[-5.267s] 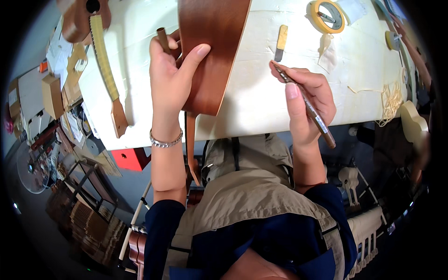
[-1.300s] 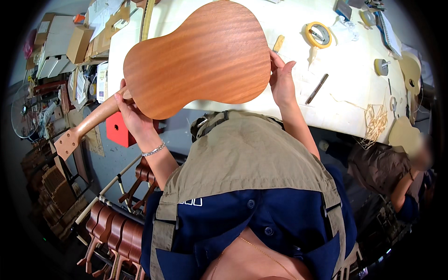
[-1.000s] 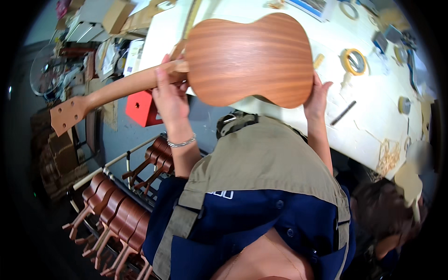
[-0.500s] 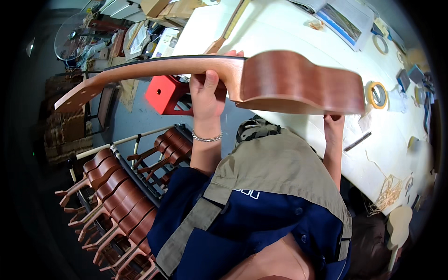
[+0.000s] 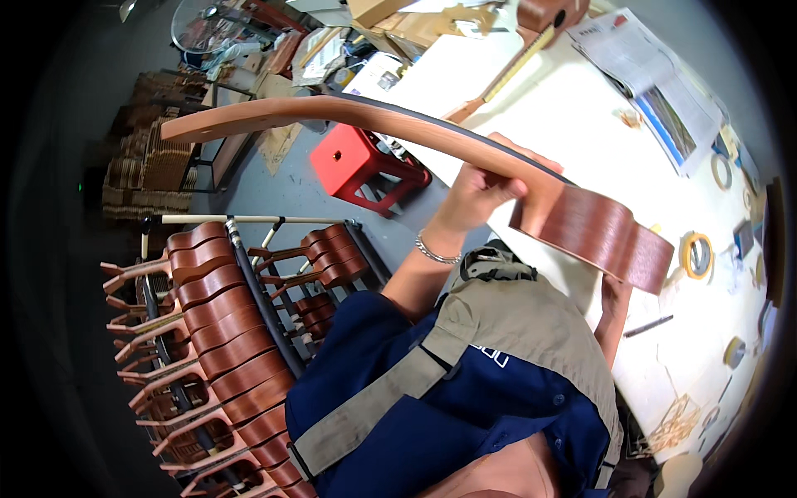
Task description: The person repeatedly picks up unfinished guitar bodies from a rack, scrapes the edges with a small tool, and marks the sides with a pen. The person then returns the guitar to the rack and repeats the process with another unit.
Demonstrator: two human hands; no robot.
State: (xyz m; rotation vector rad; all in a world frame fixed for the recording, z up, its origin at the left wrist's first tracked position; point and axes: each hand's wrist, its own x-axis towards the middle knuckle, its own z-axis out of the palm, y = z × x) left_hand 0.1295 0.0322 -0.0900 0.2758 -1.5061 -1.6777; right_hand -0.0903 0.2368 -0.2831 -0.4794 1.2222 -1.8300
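I hold a brown wooden ukulele on its side in the air, its body at the right and its headstock off to the left. My left hand is closed around the neck close to the heel, thumb on the near side and fingers on the far side. Under the tail end of the body is my right hand; its fingers are mostly hidden behind the instrument. The dark fretboard edge runs along the upper, far side of the neck. The soundboard is turned away from view.
A white worktable carries another ukulele, newspapers, a yellow tape roll and a thin dark stick. A red stool stands on the floor. At the left, a rack holds several ukuleles.
The ukulele has tilted, its body now lower at the right and its neck slanting up leftward. The whole view has shifted, bringing more of the table's ukulele into sight. Both hands keep hold.
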